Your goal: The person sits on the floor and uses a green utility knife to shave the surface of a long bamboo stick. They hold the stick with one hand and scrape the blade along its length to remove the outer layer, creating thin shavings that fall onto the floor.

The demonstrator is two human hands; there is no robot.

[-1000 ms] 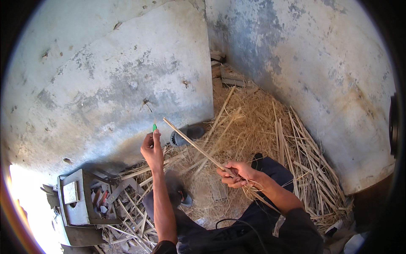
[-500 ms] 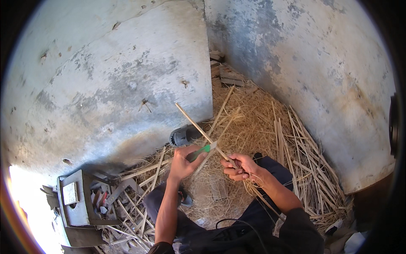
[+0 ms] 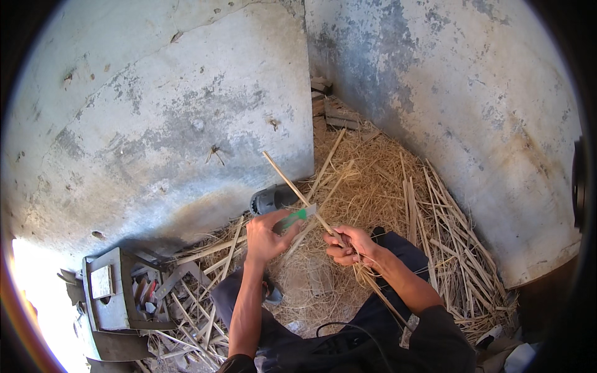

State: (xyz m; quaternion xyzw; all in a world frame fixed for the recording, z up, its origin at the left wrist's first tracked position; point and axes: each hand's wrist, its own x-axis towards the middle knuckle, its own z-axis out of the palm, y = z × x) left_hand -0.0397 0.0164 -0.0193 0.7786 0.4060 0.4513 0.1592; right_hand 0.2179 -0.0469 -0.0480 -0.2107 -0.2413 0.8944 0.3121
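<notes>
My left hand holds a green-handled knife between thumb and fingers. Its short, pale blade lies against a thin bamboo stick, or just in front of it; which one I cannot tell. That stick slants from the upper left down into my right hand, whose fingers are wrapped round it. Below this hand the stick runs on over my right thigh toward my sleeve. A few thin fibres hang around the right hand.
Shavings cover the floor between my legs and beyond. Split sticks are heaped along the right wall. A dark grey cylindrical object lies by the left wall. On the left stands a wooden box with odds and ends in it.
The knife has shifted slightly left along with my left hand, whose fingers look a little looser round the handle. My right hand keeps its grip on the bamboo stick.
</notes>
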